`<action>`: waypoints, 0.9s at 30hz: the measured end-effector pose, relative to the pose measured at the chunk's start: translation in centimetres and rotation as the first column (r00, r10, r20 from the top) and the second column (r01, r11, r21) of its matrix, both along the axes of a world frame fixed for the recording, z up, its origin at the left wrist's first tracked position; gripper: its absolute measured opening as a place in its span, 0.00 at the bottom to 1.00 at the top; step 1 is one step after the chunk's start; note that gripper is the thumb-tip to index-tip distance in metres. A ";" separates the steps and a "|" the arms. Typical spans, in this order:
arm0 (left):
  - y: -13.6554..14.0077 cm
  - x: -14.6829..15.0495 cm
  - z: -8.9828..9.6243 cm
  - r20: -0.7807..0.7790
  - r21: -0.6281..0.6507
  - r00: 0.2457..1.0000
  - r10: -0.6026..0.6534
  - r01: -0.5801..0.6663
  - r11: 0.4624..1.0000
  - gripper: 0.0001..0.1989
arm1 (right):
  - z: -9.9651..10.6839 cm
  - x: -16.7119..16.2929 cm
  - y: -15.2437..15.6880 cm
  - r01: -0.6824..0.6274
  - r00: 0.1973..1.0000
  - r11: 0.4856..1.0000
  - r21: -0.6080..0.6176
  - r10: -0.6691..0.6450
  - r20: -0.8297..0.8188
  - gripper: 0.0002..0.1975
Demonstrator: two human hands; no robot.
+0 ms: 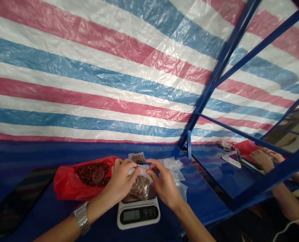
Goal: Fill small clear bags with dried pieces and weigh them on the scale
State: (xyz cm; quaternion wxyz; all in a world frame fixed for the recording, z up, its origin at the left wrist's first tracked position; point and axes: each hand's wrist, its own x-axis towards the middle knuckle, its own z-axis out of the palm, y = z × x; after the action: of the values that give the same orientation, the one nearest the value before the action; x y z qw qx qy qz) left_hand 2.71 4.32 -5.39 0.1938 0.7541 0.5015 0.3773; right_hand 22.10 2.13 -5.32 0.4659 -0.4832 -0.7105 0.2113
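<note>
A clear zip bag (141, 187) partly filled with brown dried pieces hangs between my hands, over the white digital scale (139, 222). My left hand (122, 176) pinches one top corner of the bag, and my right hand (163, 183) pinches the other along its reddish seal line. Left of my left hand lies a red plastic bag (66, 185), open, with many brown pieces (85, 174) inside and a small clear cup (98, 176) resting on them. Another small filled bag (137, 157) lies just behind the scale.
Several flat clear bags (173, 165) lie right of the scale on the blue table (199, 198). Blue metal bars (207, 90) rise at the right. Beyond them, another person's hands (262, 159) are near a red bag and a pale device (231, 159). Striped sheeting hangs behind.
</note>
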 end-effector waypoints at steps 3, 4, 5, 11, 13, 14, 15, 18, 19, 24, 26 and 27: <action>0.7 -0.2 0.4 0.081 -0.019 0.997 -0.001 0.003 1.000 0.15 | 0.0 0.3 -0.1 0.003 1.000 1.000 0.006 -0.003 -0.004 0.16; 0.8 -0.4 0.6 0.092 -0.012 0.996 -0.014 0.016 1.000 0.15 | 0.0 0.3 0.0 0.005 1.000 1.000 0.014 -0.005 0.001 0.17; 0.9 -0.6 0.8 0.093 -0.001 0.995 -0.037 0.038 0.999 0.15 | 0.0 0.3 0.0 0.009 1.000 1.000 0.021 -0.009 0.007 0.18; 1.3 -1.6 1.4 0.006 0.052 0.995 -0.096 0.095 0.994 0.10 | 0.6 -0.5 0.0 -0.002 1.000 0.999 0.036 0.002 -0.013 0.20; 1.3 -1.7 1.3 0.013 0.050 0.997 -0.081 0.081 0.995 0.08 | 0.8 -0.8 0.0 -0.020 1.000 0.999 0.031 0.020 -0.004 0.20; 1.2 -1.7 1.2 0.023 0.049 0.997 -0.072 0.071 0.996 0.09 | 0.8 -1.0 0.0 -0.025 1.000 0.999 0.031 0.025 0.000 0.20; 1.1 -1.7 1.0 0.037 0.050 0.997 -0.061 0.059 0.997 0.09 | 0.8 -1.1 0.0 -0.024 1.000 0.999 0.035 0.024 0.000 0.20; 0.7 -1.3 0.6 0.078 0.043 0.997 0.000 -0.003 0.999 0.10 | 0.7 -1.5 0.0 -0.008 1.000 0.998 0.059 0.009 -0.021 0.20; 0.5 -1.2 0.4 0.092 0.039 0.996 0.017 -0.021 0.999 0.10 | 0.7 -1.7 0.0 -0.004 1.000 0.998 0.060 0.006 -0.031 0.19; -0.4 -0.1 0.0 0.118 0.043 0.993 0.021 -0.026 0.999 0.11 | 0.7 -2.0 0.0 0.011 0.998 0.999 0.048 -0.009 -0.061 0.16; -0.6 0.2 0.0 0.122 0.049 0.992 0.033 -0.040 0.998 0.11 | 0.7 -2.0 -0.1 0.007 0.998 0.999 0.047 -0.004 -0.063 0.15; -0.7 0.3 0.0 0.129 0.044 0.991 0.041 -0.047 0.998 0.11 | 0.7 -1.9 -0.1 -0.001 0.998 0.999 0.041 0.004 -0.063 0.15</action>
State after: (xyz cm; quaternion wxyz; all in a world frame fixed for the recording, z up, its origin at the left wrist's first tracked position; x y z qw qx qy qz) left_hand 3.04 3.64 -5.38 0.1995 0.7213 0.4958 0.4406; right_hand 20.16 2.06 -4.65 0.4977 -0.4658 -0.7002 0.2122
